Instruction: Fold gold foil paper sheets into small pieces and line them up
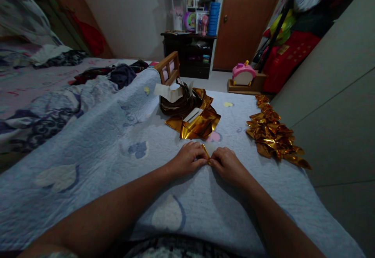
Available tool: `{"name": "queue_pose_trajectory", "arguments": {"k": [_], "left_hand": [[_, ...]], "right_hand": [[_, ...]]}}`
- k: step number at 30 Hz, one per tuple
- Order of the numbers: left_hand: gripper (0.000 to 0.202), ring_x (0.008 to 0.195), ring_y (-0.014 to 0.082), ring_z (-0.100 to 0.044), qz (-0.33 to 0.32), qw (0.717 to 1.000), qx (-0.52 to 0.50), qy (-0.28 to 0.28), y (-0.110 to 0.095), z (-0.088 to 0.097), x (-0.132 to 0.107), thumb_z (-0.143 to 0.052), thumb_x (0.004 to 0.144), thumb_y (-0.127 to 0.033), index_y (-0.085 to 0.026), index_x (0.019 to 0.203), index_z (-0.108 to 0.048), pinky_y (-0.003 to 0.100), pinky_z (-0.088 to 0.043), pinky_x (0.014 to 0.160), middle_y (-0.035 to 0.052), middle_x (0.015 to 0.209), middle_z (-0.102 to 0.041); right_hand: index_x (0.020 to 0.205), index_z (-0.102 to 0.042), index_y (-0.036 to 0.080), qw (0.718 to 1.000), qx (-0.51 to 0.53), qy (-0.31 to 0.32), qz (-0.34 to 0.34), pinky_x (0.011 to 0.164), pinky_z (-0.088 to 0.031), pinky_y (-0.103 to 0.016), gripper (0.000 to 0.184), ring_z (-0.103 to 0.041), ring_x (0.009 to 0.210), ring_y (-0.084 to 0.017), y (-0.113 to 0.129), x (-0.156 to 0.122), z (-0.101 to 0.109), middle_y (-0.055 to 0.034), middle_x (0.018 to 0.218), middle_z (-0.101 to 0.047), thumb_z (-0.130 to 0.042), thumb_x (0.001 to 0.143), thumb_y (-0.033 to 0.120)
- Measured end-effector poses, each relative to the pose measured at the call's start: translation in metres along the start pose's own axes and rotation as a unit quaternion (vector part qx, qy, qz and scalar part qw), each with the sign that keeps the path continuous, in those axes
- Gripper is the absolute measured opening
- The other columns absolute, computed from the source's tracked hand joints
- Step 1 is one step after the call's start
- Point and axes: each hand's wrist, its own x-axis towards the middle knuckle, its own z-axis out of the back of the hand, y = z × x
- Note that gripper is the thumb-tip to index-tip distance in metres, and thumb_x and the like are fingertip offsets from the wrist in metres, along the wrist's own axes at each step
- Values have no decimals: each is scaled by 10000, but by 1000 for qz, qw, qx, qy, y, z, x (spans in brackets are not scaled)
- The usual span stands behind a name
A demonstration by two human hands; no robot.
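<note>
Between my two hands is a small piece of gold foil paper (206, 151), with a pale side showing behind the fingers. My left hand (190, 157) pinches its left side, thumb and fingertips pressed together. From the right, my right hand (227, 162) pinches the same sheet, and the fingertips of both hands nearly meet. Just beyond lies a heap of loose gold foil sheets (202, 122), beside a dark brown curled stack of paper (177, 103) with white strips. Off to the right sits a pile of folded gold foil pieces (272, 135).
A pale blue quilt (117, 195) with heart patterns lies under everything. Clothes and bedding (117, 74) are bunched at the left. A wooden headpiece (170, 68), a pink toy (243, 73) and a dark cabinet (187, 54) stand beyond the far edge. A pale panel (336, 113) borders the right side.
</note>
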Motion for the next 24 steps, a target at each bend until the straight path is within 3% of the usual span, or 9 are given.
{"name": "queue_pose_trajectory", "arguments": {"k": [14, 24], "left_hand": [[100, 1003, 218, -514, 35, 998, 11, 49, -6, 3, 1, -631, 932, -283, -218, 899, -700, 362, -365, 903, 22, 979, -614], [135, 971, 230, -493, 69, 994, 79, -19, -10, -8, 0, -640, 914, -287, -184, 827, -647, 367, -394, 874, 48, 970, -586]], "right_hand": [[812, -692, 173, 998, 46, 51, -1, 770, -349, -307, 113, -550, 850, -198, -1, -3, 11, -40, 823, -672, -621, 891, 210], [789, -707, 177, 999, -7, 18, -44, 756, -313, -315, 162, -560, 831, -196, 7, -3, 8, -47, 814, -694, -592, 899, 205]]}}
